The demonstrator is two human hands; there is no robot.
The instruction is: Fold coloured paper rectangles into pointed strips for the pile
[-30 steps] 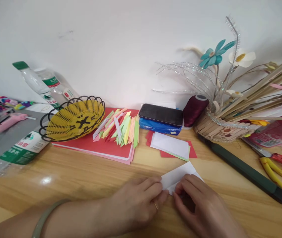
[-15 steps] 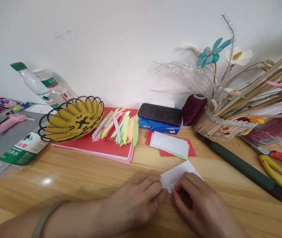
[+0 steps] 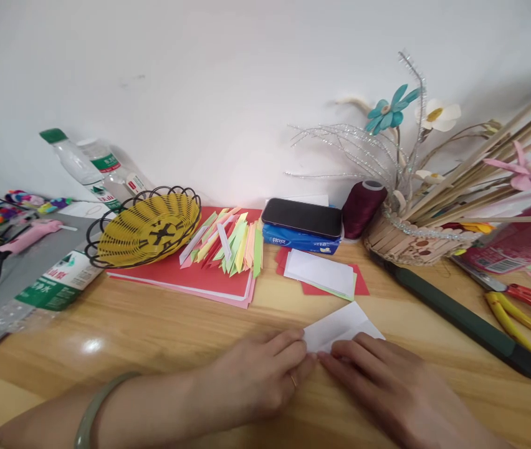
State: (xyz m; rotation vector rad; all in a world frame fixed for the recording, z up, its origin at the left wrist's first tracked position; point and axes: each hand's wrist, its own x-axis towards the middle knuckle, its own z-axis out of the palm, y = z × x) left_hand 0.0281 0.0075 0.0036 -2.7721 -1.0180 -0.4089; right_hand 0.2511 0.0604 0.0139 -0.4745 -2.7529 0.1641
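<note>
A white sheet of paper (image 3: 340, 325) lies on the wooden table, with a crease or folded edge running along its near side. My left hand (image 3: 265, 368) has its fingers closed on the left end of the paper. From the right, my right hand (image 3: 377, 374) presses the near edge, its fingers bent together over it. Both thumbs come close to each other at that edge. Beyond the paper rests a small stack of white paper rectangles (image 3: 319, 272), with green and red ones beneath.
Folded paper strips (image 3: 232, 243) and a yellow basket (image 3: 153, 231) sit on red sheets (image 3: 191, 280). A phone (image 3: 303, 216) lies on a blue tissue pack (image 3: 300, 237) beside purple thread (image 3: 363, 206). A dark green tool (image 3: 462, 312) and scissors (image 3: 513, 312) lie right; bottles (image 3: 55, 290) left.
My right hand has flattened, its fingers and thumb drawing closer to my left hand along the paper's near edge. The left hand stays nearly in place. The camera view has shifted slightly.
</note>
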